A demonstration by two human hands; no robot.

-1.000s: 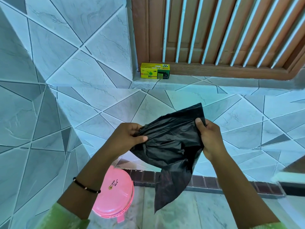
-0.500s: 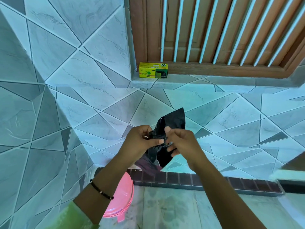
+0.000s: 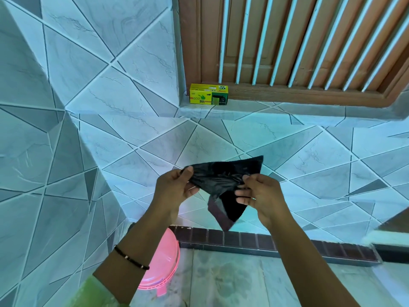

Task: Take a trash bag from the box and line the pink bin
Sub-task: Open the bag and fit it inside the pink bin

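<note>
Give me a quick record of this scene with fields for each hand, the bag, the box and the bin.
left hand: left hand pinches the bag's left edge
right hand: right hand pinches its right side
bag: crumpled black plastic trash bag, held in the air between both hands, not opened out
box: yellow and green cardboard box on the tiled ledge by the wooden frame
bin: pink plastic bin on the floor, lid on, partly hidden by the left arm

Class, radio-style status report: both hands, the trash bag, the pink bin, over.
Left hand and right hand both pinching black trash bag, bag bunched, unopened. Pink bin below, lid on, unlined. Yellow box on ledge.
</note>
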